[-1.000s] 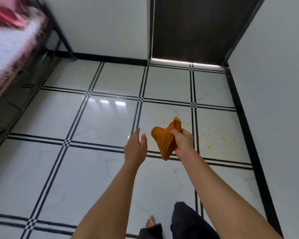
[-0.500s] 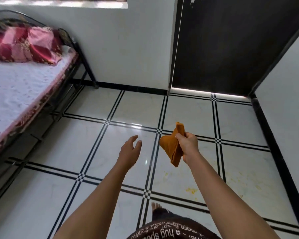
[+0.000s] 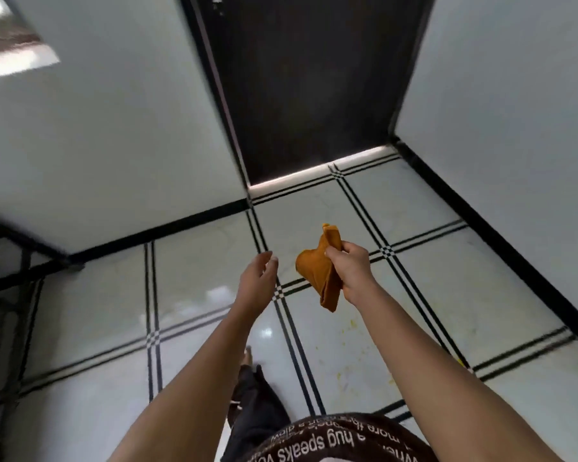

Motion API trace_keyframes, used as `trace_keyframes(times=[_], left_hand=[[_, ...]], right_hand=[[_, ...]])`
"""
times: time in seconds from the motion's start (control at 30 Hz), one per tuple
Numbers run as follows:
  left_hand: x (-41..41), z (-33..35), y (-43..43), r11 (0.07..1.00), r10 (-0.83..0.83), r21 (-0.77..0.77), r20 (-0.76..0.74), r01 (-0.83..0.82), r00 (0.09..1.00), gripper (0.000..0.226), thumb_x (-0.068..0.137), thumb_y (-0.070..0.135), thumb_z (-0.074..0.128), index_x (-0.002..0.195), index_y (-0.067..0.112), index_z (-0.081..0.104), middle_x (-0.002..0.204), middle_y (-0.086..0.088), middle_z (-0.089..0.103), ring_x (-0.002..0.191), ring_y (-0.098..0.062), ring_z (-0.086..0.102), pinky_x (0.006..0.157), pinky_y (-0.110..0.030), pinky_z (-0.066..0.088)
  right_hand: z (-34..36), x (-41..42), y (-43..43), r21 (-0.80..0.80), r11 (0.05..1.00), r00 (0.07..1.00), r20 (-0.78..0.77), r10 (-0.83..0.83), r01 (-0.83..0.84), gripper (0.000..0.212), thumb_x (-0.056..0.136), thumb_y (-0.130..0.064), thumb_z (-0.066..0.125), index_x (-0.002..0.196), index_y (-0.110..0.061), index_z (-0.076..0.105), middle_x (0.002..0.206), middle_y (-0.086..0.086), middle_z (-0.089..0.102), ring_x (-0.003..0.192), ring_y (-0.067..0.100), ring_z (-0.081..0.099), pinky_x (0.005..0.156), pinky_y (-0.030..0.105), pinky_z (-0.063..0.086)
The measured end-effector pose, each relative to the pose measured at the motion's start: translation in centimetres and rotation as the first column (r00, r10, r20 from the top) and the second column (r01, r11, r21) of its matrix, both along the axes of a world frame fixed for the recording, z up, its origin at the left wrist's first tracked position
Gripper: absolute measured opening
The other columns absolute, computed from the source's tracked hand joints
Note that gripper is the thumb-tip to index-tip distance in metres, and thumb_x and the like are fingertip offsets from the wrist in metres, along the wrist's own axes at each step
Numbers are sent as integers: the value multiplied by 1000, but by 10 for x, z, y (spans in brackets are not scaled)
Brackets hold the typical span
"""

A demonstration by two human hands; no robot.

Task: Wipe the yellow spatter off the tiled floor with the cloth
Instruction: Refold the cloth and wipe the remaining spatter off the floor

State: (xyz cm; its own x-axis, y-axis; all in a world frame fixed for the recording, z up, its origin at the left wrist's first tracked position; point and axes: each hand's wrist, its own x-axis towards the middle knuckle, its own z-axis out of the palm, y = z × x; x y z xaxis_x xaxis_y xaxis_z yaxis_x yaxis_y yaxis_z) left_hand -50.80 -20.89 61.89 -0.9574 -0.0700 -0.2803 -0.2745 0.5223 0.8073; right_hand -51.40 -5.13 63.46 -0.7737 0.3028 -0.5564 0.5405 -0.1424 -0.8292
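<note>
Spatter [image 3: 349,328] lies on the floor [image 3: 197,295] tile below and nearer than the right hand [image 3: 349,273], whose fingers pinch the hanging cloth [image 3: 319,275], so that hand is closer; the left hand [image 3: 257,283] is spread, empty.

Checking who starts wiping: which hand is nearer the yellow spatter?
Right. The right hand, gripping the cloth, is above the yellow spatter; the empty left hand is farther left.

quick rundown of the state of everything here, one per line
cloth: bunched, held in the air, off the floor
right hand: closed on the cloth
left hand: open, empty
yellow spatter: on the tile, unwiped
door: shut
</note>
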Motion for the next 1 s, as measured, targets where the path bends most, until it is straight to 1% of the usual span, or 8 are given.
trace_keyframes(times=[0.23,0.37,0.53,0.6,0.7,0.8,0.9,1.0], left_hand=[[-118,-14,-7,894,-442,-19,123,448,888,42,98,34,38,136,14,43,138,-7,47,125,-21,44,93,-22,31],[-149,-27,14,749,-648,-18,187,662,738,43,98,34,38,136,14,42,140,-9,46,128,-24,42,106,-32,32],[-149,-76,60,616,-764,-1,243,788,598,41,99,31,38,136,14,43,138,-9,48,127,-24,43,106,-34,32],[-142,-110,77,574,-787,10,282,819,548,41,98,31,38,135,14,44,138,-9,48,126,-24,44,104,-32,31],[-134,-192,107,543,-796,13,324,839,511,40,97,31,41,133,15,47,137,-7,49,125,-23,45,106,-33,32],[-137,-307,133,509,-800,-31,351,860,486,40,97,32,42,133,16,47,137,-7,49,122,-24,48,105,-34,33],[-146,-425,147,487,-805,-79,345,870,482,39,97,32,42,133,17,48,137,-8,50,123,-26,47,105,-34,33],[-160,-552,152,382,-842,-192,330,904,426,40,97,32,41,134,18,46,141,-6,46,128,-25,42,108,-38,29]], right_hand=[[1,-46,-25,-63,914,915,66,-398,402,7,84,-12,59,87,-13,65,108,23,63,100,34,61,91,50,50],[-7,-50,-23,-73,776,778,124,-617,627,10,84,-15,60,92,-21,64,108,15,63,99,29,59,90,47,51],[-51,-32,-1,-26,621,614,193,-766,783,17,86,-14,59,76,-28,58,105,17,60,102,34,57,91,48,48],[-84,-22,9,29,584,567,204,-798,811,15,87,-11,56,77,-22,60,102,23,59,94,33,57,84,43,49],[-172,-9,29,178,560,529,196,-826,809,12,87,-9,52,87,-3,62,75,12,50,71,22,45,64,31,36],[-290,-7,40,315,601,566,203,-799,735,11,88,-12,50,81,-6,57,66,4,48,63,20,46,58,28,35],[-413,-16,36,391,667,630,240,-739,634,25,91,-27,52,102,-5,56,87,9,58,83,27,56,75,33,39],[-542,-24,28,423,726,648,340,-682,542,42,94,-34,45,125,-5,48,117,12,61,107,31,56,86,33,39]])
